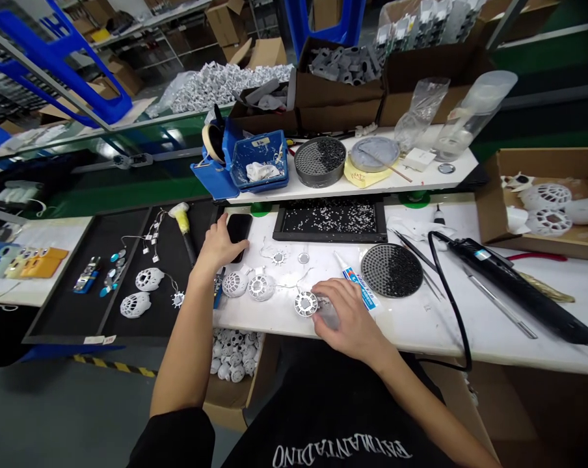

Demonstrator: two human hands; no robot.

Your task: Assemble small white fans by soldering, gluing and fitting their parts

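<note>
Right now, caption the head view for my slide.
Left hand on a black phone, right hand beside a round white grille on the workbench.

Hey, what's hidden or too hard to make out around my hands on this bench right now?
Head view only:
- Left hand covers part of the black phone; screen unreadable.
- Right hand blocks whatever lies under its fingers beside the round white grille; its grip is unclear.
- Glue tube: label too small to read.
- Box of white parts is partly hidden by the bench edge.

glue tube (360,289): just right of the right hand
round black sieve (391,270): further right
yellow-headed mallet (183,221): left of the left hand
</note>
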